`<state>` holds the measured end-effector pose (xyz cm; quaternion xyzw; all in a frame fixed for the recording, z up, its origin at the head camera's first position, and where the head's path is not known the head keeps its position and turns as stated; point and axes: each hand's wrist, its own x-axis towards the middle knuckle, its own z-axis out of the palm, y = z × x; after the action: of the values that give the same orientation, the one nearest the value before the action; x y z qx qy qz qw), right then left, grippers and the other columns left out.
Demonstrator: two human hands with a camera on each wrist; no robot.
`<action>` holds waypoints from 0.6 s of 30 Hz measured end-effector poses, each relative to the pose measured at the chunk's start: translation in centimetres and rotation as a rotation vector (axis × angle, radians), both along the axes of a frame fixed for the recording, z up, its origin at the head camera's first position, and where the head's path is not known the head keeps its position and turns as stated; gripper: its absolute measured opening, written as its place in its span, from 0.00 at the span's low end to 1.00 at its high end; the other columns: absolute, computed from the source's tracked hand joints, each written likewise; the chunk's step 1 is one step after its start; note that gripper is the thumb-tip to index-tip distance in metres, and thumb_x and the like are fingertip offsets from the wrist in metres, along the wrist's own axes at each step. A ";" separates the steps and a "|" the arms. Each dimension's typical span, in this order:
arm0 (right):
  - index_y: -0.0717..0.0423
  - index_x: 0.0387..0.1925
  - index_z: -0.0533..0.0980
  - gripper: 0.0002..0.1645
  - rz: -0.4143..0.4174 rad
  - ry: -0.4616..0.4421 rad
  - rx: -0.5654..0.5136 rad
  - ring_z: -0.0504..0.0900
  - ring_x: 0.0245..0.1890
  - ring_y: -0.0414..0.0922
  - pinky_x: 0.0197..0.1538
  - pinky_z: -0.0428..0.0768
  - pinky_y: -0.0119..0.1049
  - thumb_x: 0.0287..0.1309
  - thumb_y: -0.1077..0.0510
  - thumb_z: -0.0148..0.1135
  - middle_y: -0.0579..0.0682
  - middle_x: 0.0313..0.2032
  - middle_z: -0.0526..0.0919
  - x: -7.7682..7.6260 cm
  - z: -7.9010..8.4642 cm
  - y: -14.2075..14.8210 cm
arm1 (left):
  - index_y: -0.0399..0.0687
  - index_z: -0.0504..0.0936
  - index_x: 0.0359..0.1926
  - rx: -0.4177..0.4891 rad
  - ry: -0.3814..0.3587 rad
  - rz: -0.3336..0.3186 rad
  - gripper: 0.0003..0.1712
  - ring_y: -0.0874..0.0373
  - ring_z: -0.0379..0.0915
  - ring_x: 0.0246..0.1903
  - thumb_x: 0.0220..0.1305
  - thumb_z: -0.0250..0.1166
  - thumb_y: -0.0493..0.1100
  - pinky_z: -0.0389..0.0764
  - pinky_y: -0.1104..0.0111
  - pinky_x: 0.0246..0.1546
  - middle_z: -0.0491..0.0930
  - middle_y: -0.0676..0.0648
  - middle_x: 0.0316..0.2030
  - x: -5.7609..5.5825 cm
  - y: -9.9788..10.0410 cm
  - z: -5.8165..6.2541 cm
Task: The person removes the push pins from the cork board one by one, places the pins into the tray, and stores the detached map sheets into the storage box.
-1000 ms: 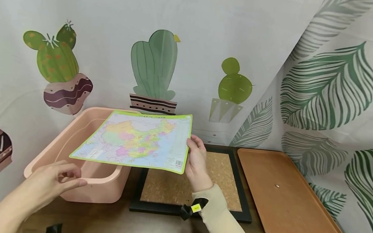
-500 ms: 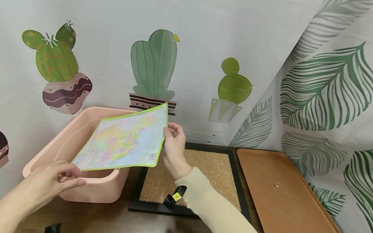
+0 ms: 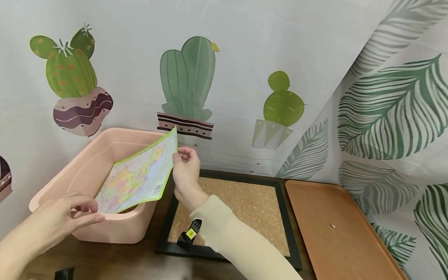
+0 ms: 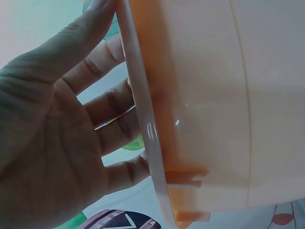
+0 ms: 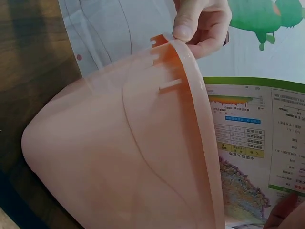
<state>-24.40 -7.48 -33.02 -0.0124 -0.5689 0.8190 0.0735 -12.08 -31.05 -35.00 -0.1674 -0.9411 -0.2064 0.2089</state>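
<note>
My right hand (image 3: 187, 171) pinches the right edge of a thin, green-bordered map sheet (image 3: 141, 174). The sheet slopes down to the left, its lower-left part inside a pink plastic basin (image 3: 72, 167) and its right side raised above the rim. The right wrist view shows the sheet's printed underside (image 5: 243, 143) beyond the basin wall (image 5: 138, 133), with fingers (image 5: 288, 214) at the lower right corner. At the basin's near-left rim, my left hand (image 3: 64, 212) grips the edge between thumb and fingers; in the left wrist view the fingertips disappear behind the rim (image 4: 143, 109).
A black-framed cork board (image 3: 240, 214) lies on the dark wooden table (image 3: 105, 263), right of the basin and under my right forearm. Further right is a brown tray (image 3: 348, 231). A cloth printed with cacti and leaves (image 3: 238, 41) hangs close behind everything.
My right hand has carried the map leftward, and the sheet has tilted, its left part going down into the basin. The left hand has stayed at the basin rim.
</note>
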 end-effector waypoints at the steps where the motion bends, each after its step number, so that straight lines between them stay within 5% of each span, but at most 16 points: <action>1: 0.56 0.41 0.74 0.06 -0.004 -0.002 0.005 0.74 0.34 0.43 0.37 0.73 0.33 0.66 0.68 0.57 0.51 0.36 0.73 -0.1 0.0 -0.2 | 0.68 0.76 0.24 -0.003 0.003 0.000 0.17 0.72 0.65 0.27 0.45 0.79 0.47 0.65 0.77 0.26 0.69 0.69 0.25 0.0 0.0 0.0; 18: 0.56 0.40 0.75 0.05 -0.031 -0.064 0.035 0.75 0.31 0.44 0.32 0.73 0.33 0.65 0.67 0.58 0.51 0.34 0.74 -1.0 -0.2 -1.4 | 0.70 0.73 0.23 -0.020 0.018 -0.026 0.19 0.73 0.62 0.26 0.46 0.78 0.47 0.61 0.77 0.25 0.67 0.71 0.22 -0.2 -0.1 0.0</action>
<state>-25.43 -8.89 -33.20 -0.0463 -0.5851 0.8067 0.0681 -12.24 -31.10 -35.00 -0.1834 -0.9390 -0.1984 0.2128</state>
